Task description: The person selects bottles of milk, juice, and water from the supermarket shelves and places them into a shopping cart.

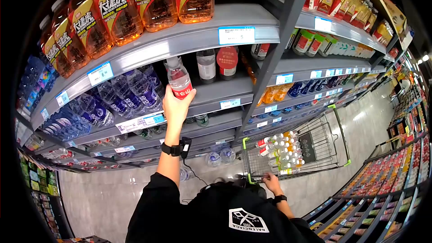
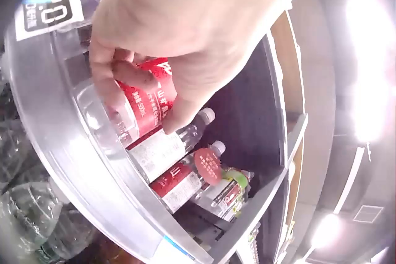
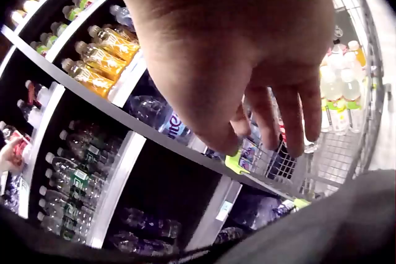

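My left hand (image 1: 175, 107) grips a clear water bottle (image 1: 181, 81) with a red label, upright at the front of the middle shelf (image 1: 216, 93). In the left wrist view, thumb and fingers curl round its red label (image 2: 148, 100). Beside it on the shelf stand a bottle with a white label panel (image 1: 206, 67) and one with a round red tag (image 1: 227, 58). My right hand (image 1: 271, 183) is by the near end of a shopping cart (image 1: 245, 141). Its fingers (image 3: 288, 118) hang loosely with nothing in them in the right wrist view.
The cart carries several drink bottles (image 1: 283, 155) in rows. Large amber bottles (image 1: 153, 2) line the shelf above, whose price-tag edge (image 1: 166, 47) overhangs my left hand. Purple-labelled water bottles (image 1: 144, 92) stand left of it. Another stocked shelf (image 1: 382, 198) lines the aisle's right side.
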Demonstrator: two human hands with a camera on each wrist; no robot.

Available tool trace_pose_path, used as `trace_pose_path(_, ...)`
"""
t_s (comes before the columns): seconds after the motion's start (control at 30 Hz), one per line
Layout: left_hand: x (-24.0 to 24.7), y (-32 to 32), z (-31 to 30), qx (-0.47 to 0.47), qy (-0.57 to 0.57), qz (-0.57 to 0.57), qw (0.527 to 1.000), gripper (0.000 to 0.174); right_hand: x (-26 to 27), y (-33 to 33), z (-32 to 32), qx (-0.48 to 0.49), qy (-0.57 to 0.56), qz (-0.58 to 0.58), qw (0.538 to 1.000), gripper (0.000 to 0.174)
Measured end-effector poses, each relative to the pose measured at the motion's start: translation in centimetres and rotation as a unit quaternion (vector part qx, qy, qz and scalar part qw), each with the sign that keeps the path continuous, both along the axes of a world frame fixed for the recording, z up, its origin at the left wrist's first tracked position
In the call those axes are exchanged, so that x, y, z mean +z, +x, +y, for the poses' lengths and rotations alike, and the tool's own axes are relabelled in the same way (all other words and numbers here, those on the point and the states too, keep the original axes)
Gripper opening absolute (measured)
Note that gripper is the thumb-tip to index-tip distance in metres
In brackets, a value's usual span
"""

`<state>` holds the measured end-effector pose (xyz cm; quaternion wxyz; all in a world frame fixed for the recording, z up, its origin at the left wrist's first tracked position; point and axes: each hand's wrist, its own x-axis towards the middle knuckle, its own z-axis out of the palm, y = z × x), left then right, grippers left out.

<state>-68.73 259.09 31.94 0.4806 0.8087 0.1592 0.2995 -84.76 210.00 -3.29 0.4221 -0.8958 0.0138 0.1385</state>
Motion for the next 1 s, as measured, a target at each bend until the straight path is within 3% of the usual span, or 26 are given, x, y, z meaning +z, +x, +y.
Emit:
trace_pose_path(0.07, 0.0, 0.0, -0.5, 0.0, -0.022, -0.051, 0.998, 0.06, 2.3, 1.0, 0.8, -0.002, 0.058, 0.023, 0.998, 0.041)
trace_pose_path(0.1, -0.1, -0.2, -1.3, -0.007, -0.02, -0.047, 0.999, 0.06, 3.8, 1.6, 1.2, 0.014, 0.009, 0.002, 1.0, 0.042)
trace_pose_path(0.17, -0.6, -1.3, -4.1, 0.039, 0.025, -0.219, 0.975, 0.06, 7.2, 2.7, 2.1, 0.028, -0.025, -0.057, 0.998, 0.043)
trace_pose_path(0.2, -0.2, -2.2, -5.4, 0.029, 0.1, -0.251, 0.962, 0.06, 8.9, 3.5, 2.7, 0.024, -0.007, -0.044, 0.999, 0.045)
trace_pose_path(0.23, 0.7, -3.4, -7.5, -0.008, 0.104, -0.264, 0.959, 0.054, 10.8, 4.2, 3.3, 0.017, 0.012, -0.028, 0.999, 0.047)
trace_pose_path(0.3, -1.7, -4.8, -10.6, -0.095, 0.052, -0.224, 0.969, 0.049, 17.7, 4.9, 5.8, 0.042, 0.023, -0.135, 0.99, 0.056)
trace_pose_path(0.37, -5.7, -6.5, -12.9, -0.242, 0.024, -0.102, 0.965, 0.054, 23.5, 5.1, 7.8, 0.045, 0.122, -0.151, 0.98, 0.065)
trace_pose_path(0.43, -6.7, -7.5, -16.5, -0.33, 0.071, -0.003, 0.941, 0.059, 27.3, 5.2, 8.8, 0.088, 0.158, -0.181, 0.967, 0.069)
trace_pose_path(0.47, -11.7, -8.2, -19.1, -0.378, 0.111, 0.113, 0.912, 0.063, 26.7, 5.3, 8.6, 0.099, 0.191, -0.154, 0.964, 0.071)
trace_pose_path(0.5, -13.8, -8.5, -20.3, -0.399, 0.165, 0.223, 0.874, 0.067, 24.5, 5.8, 8.4, 0.089, 0.196, -0.171, 0.961, 0.069)
trace_pose_path(0.57, -19.5, -9.0, -22.0, -0.447, 0.175, 0.27, 0.835, 0.07, 18.2, 6.2, 6.7, 0.119, 0.214, -0.157, 0.957, 0.062)
trace_pose_path(0.6, -21.5, -9.4, -22.7, -0.479, 0.175, 0.288, 0.811, 0.07, 17.3, 5.9, 5.8, 0.089, 0.25, -0.065, 0.962, 0.054)
trace_pose_path(0.67, -24.1, -8.7, -24.0, -0.513, 0.176, 0.317, 0.778, 0.07, 13.7, 5.9, 4.0, 0.056, 0.266, -0.02, 0.962, 0.051)
trace_pose_path(0.73, -26.0, -8.2, -24.9, -0.552, 0.0, 0.428, 0.716, 0.066, 9.4, 5.9, 2.7, 0.015, 0.256, 0.012, 0.966, 0.047)
trace_pose_path(0.8, -31.2, -8.7, -24.0, -0.507, 0.02, 0.464, 0.726, 0.063, 5.1, 6.7, 0.7, -0.057, 0.26, 0.07, 0.961, 0.041)
trace_pose_path(0.87, -30.8, -9.0, -24.3, -0.424, 0.047, 0.522, 0.739, 0.052, 0.4, 8.2, -1.5, -0.155, 0.21, 0.084, 0.962, 0.035)
trace_pose_path(0.9, -31.9, -10.2, -23.5, -0.395, 0.008, 0.5, 0.771, 0.05, -3.2, 9.0, -2.8, -0.199, 0.227, 0.145, 0.942, 0.034)
trace_pose_path(0.97, -33.4, -13.3, -21.9, -0.32, -0.009, 0.497, 0.806, 0.045, -8.7, 11.3, -5.1, -0.295, 0.244, 0.156, 0.91, 0.034)
trace_pose_path(1.0, -35.7, -15.7, -20.0, -0.281, -0.047, 0.514, 0.809, 0.042, -11.8, 12.5, -6.2, -0.315, 0.195, 0.129, 0.92, 0.035)
